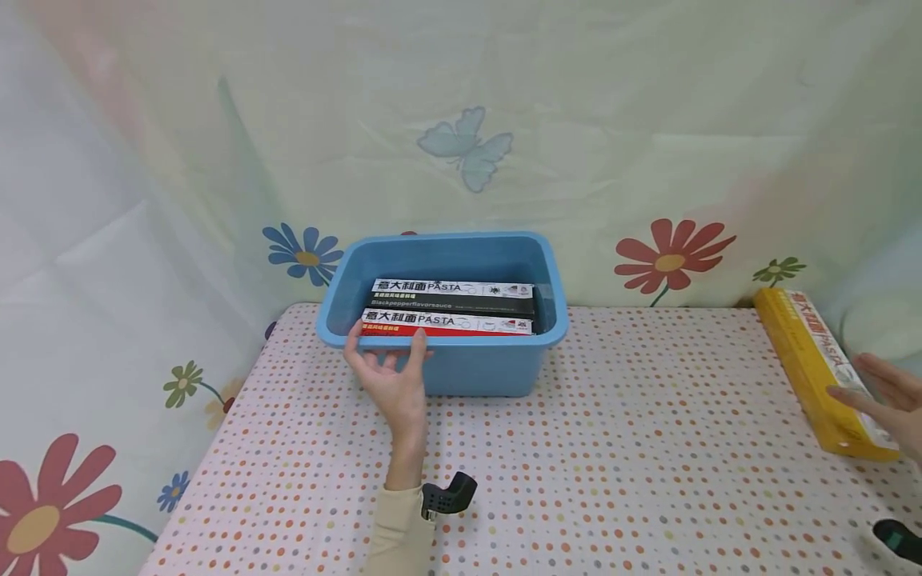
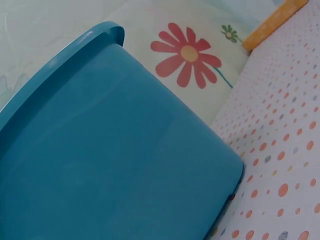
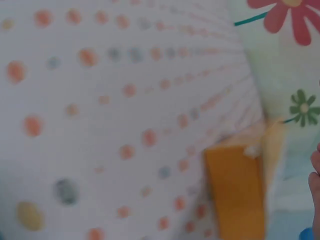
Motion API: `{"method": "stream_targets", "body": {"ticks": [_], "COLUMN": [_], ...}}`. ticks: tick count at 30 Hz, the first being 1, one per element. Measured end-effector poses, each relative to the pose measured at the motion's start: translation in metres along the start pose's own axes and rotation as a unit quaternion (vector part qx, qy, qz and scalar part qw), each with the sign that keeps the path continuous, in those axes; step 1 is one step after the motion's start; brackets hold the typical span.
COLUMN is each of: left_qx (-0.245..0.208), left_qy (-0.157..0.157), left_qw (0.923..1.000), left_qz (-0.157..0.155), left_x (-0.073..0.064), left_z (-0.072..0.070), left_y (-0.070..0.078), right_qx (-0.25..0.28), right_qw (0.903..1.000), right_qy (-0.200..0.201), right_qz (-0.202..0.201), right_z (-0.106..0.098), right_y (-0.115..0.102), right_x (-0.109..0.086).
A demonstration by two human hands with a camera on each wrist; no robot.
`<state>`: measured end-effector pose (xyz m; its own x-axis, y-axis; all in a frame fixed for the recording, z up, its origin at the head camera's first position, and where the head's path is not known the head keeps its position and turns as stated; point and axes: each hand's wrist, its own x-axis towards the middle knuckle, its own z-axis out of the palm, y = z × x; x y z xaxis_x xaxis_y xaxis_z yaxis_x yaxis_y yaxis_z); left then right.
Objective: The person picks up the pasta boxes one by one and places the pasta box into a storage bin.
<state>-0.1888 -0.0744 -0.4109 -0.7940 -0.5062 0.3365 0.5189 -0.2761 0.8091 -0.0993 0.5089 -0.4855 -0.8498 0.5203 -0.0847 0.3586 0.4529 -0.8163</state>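
My left hand (image 1: 394, 392) is at the front left of a blue plastic bin (image 1: 490, 370), gripping its rim with fingertips at the edge. Inside the bin lie two long pasta boxes, a black-and-white one (image 1: 461, 304) behind and a red-and-white one (image 1: 461, 322) in front. In the left wrist view, the bin's wall (image 2: 115, 145) fills much of the picture. At the far right, my right hand (image 1: 889, 400) reaches over a yellow pasta box (image 1: 799, 368) with thumb and fingers apart; contact cannot be made out. The right wrist view shows that box's orange end (image 3: 236, 192).
A dotted cloth (image 1: 634, 464) covers the table. Behind it hangs a pale curtain (image 1: 648, 120) with flowers and a butterfly; the bin stands close to it. Black wrist devices (image 1: 450, 494) are on both arms.
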Motion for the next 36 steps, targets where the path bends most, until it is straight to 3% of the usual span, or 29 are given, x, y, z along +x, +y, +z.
{"method": "stream_targets", "body": {"ticks": [5, 13, 20, 23, 30, 36], "left_qx": [0.000, 0.004, 0.000, 0.003, -0.004, 0.009], "left_qy": [0.002, -0.002, -0.006, -0.007, -0.005, -0.003], "left_qw": [1.0000, 1.0000, 1.0000, 1.0000, 1.0000, 0.9999], "left_qz": [-0.002, -0.004, -0.003, -0.001, 0.001, 0.003], "left_x": [0.002, 0.003, 0.002, 0.002, 0.002, 0.002], "left_z": [-0.001, -0.001, -0.002, -0.003, -0.004, -0.002], "left_y": [0.000, -0.003, -0.004, -0.004, -0.004, -0.001], "right_qx": [-0.066, -0.116, -0.099, -0.117, -0.150, -0.109], "right_qw": [0.9957, 0.9879, 0.9824, 0.9769, 0.9702, 0.9712], "right_qy": [0.006, 0.046, 0.037, 0.037, 0.053, 0.081], "right_qz": [0.064, 0.093, 0.154, 0.175, 0.183, 0.196], "right_z": [0.010, 0.023, 0.029, 0.031, 0.036, 0.044], "right_y": [0.016, 0.028, 0.025, 0.021, 0.007, -0.001], "right_x": [-0.010, -0.021, -0.026, -0.029, -0.033, -0.038]}}
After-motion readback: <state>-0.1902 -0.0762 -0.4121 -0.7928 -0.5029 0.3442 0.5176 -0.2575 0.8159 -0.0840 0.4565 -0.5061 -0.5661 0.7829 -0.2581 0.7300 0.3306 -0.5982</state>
